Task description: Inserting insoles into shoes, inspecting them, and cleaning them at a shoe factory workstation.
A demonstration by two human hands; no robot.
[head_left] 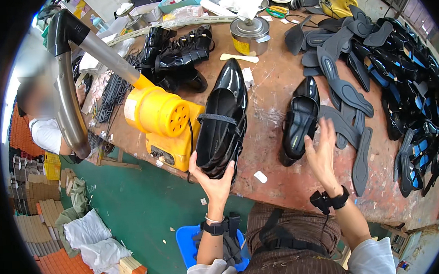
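Observation:
A glossy black pointed shoe with a strap (221, 94) points away from me at the table's near edge. My left hand (213, 184) clasps its heel end, thumb on one side and fingers on the other. More black shoe material shows under its right side, but I cannot make out how it is stacked. Farther right sits a second black pointed shoe (303, 115), its dark insole visible inside. Beside it, my right hand (322, 154) is open with fingers stretched out, the thumb close to the shoe's side. Grey insoles (346, 95) lie just beyond those fingers.
A yellow blower machine (164, 117) with a metal pipe stands left of the shoe. Behind are black strapped shoes (183, 52) and a round tin (250, 35). Many black shoes (415, 77) pile up at right. A blue bin (185, 238) stands below; another person (45, 131) is at far left.

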